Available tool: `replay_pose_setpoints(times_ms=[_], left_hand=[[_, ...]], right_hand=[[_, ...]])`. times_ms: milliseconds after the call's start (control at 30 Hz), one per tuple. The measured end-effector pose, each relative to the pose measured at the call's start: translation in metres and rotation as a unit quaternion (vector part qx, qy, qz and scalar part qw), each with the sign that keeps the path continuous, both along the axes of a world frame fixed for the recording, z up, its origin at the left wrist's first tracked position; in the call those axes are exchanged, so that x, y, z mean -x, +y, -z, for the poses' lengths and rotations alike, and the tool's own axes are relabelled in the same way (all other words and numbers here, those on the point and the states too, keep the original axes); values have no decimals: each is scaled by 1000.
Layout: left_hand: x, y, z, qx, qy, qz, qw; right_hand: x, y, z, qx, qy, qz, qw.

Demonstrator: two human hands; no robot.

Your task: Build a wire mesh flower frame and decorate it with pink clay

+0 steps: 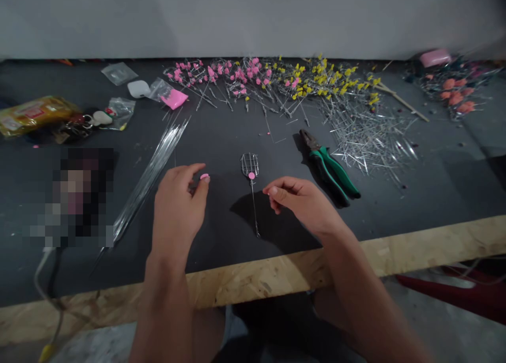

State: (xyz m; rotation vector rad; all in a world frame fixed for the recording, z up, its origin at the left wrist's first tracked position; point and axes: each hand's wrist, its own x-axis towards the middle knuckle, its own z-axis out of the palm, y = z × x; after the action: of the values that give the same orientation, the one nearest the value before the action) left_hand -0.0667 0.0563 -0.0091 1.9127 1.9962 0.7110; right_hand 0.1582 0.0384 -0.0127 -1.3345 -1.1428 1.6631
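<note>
Wire leaf (250, 169) w/ pink bead lies flat betw. hands; left grip (177, 205) pinches pink bead (204, 177), right (302, 202) empty.

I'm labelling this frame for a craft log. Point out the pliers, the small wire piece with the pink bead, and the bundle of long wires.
pliers (331, 169), head view, on the green handles.
wire piece with the pink bead (250, 166), head view, on its looped head.
bundle of long wires (152, 172), head view, mid-length.

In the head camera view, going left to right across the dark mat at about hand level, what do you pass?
Bundle of straight wires → left hand with a pink bead at its fingertips → wire stem with a mesh head → right hand → green-handled pliers.
</note>
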Motion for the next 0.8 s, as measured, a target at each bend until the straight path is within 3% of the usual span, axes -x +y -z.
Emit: replay_pose_setpoints(times_ms=[100, 233, 367, 667, 800], left_hand=[[-11, -9, -8, 13, -74, 35, 997], [-33, -22, -12, 76, -188, 142, 969], [-46, -27, -11, 80, -189, 206, 957], [-52, -29, -10, -20, -171, 228, 958], [-52, -30, -10, -34, -212, 172, 961]], right_hand=[[0, 0, 2, 1, 31, -7, 1000], [2, 0, 2, 18, 61, -23, 998], [2, -1, 1, 27, 75, -38, 996], [0, -2, -1, 19, 101, -58, 993], [1, -1, -1, 8, 89, -41, 995]])
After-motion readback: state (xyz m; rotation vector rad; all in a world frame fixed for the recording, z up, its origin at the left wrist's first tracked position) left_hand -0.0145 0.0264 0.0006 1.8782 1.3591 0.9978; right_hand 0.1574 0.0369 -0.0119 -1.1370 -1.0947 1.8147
